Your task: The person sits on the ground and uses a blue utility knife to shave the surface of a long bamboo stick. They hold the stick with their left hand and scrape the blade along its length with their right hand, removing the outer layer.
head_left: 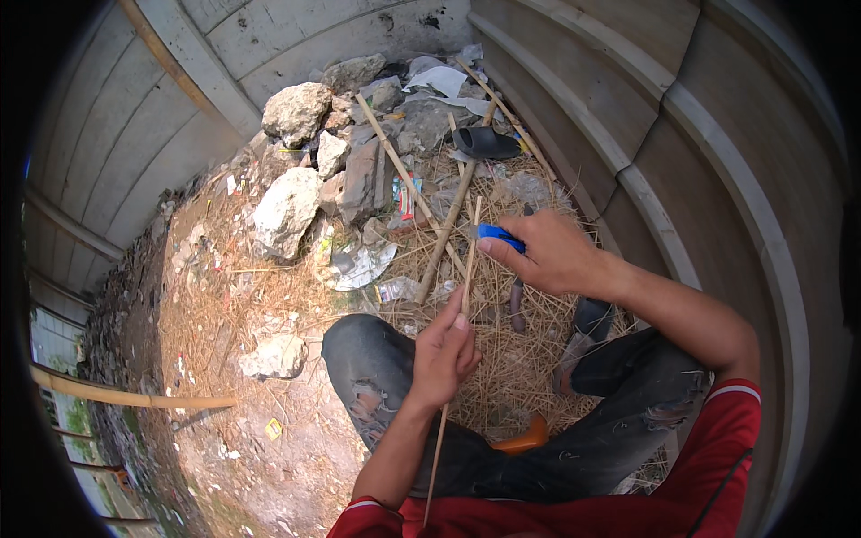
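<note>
My left hand (442, 354) is closed around a thin bamboo strip (469, 260) in front of my knees. The strip runs from my lap, past the fist, up to a free end beyond it. In my closed right hand (556, 253) is a blue box cutter (500, 238). Its tip end is at the strip near the upper end; I cannot make out whether the blade touches it. Beneath the right hand lies a dark, slim, handle-like object (517, 305) on a litter of pale bamboo shavings (511, 368).
Crossed bamboo poles (439, 255) lie ahead, with a black sandal (486, 142) at their far end. Large stones (289, 211) and rubbish are heaped to the left. A corrugated wall (726, 197) stands close on the right. Something orange (525, 437) is under my legs.
</note>
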Motion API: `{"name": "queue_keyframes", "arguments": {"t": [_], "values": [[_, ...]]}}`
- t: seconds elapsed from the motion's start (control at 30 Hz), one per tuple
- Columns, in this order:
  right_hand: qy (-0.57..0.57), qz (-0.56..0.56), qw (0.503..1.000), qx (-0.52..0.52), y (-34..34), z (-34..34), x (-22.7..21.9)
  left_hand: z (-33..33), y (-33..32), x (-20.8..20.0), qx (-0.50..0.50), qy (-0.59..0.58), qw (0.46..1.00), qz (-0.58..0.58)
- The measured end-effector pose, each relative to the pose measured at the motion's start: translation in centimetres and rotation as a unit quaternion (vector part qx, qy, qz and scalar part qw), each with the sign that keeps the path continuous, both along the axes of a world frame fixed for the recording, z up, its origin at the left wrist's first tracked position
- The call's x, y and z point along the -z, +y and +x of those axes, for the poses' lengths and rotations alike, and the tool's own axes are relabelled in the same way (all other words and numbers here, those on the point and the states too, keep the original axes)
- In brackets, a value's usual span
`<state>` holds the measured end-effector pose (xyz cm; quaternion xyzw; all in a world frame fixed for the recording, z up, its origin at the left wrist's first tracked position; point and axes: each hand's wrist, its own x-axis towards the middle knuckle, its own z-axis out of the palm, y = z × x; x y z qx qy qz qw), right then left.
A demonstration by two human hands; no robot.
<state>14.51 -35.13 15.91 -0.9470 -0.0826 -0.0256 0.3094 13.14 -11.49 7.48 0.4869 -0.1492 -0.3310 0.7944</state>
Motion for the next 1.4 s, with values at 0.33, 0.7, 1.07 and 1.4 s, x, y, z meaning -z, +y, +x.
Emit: {"name": "queue_keyframes", "arguments": {"t": [0.33, 0.7, 1.07, 1.4], "values": [[-0.054, -0.057, 0.997, -0.001, 0.3, 0.6, 1.8, 0.2, 0.3, -1.2, 0.013, 0.085, 0.996, 0.0], [-0.087, 0.076, 0.974, 0.192, -7.4, 1.1, 0.2, -0.5, 0.5, -0.6, 0.078, 0.053, 0.995, -0.038], [0.05, 0.22, 0.971, 0.077, -2.4, -0.2, -0.5, -0.4, 0.0, -0.7, 0.073, 0.027, 0.997, -0.019], [0.108, 0.31, 0.944, 0.04, 0.1, 0.1, 2.1, -0.4, 0.2, -0.5, 0.056, 0.02, 0.998, -0.01]]}}
